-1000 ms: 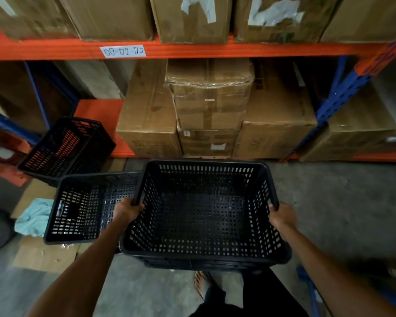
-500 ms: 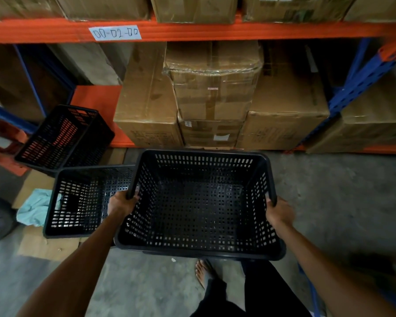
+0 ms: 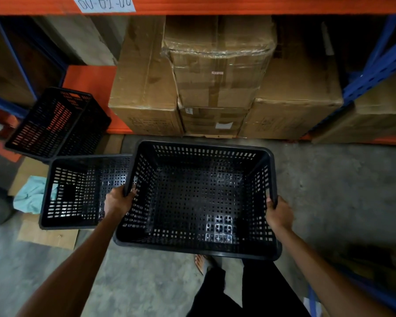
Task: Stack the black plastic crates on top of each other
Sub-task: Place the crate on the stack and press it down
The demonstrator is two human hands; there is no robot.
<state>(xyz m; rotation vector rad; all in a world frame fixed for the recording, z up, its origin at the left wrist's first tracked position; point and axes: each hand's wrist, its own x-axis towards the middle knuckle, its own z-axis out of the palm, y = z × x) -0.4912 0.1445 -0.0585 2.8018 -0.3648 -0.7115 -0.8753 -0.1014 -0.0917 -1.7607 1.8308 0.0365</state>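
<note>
A big black perforated plastic crate (image 3: pixel 197 197) fills the middle of the head view, held above the concrete floor. My left hand (image 3: pixel 118 201) grips its left rim and my right hand (image 3: pixel 278 213) grips its right rim. To its left a second black crate (image 3: pixel 78 191) sits on flattened cardboard, its right side hidden behind the held one. A third black crate (image 3: pixel 55 124) lies tilted at the far left against the orange rack base.
Cardboard boxes (image 3: pixel 215 76) fill the low shelf straight ahead under an orange beam (image 3: pixel 238 5). A blue rack upright (image 3: pixel 370 72) slants at the right. A pale blue cloth (image 3: pixel 30 197) lies beside the left crate. My foot (image 3: pixel 201 264) is under the held crate.
The held crate has come up off the crate it sat in and moved slightly towards me. The view has tipped downward, so the shelf looks closer.
</note>
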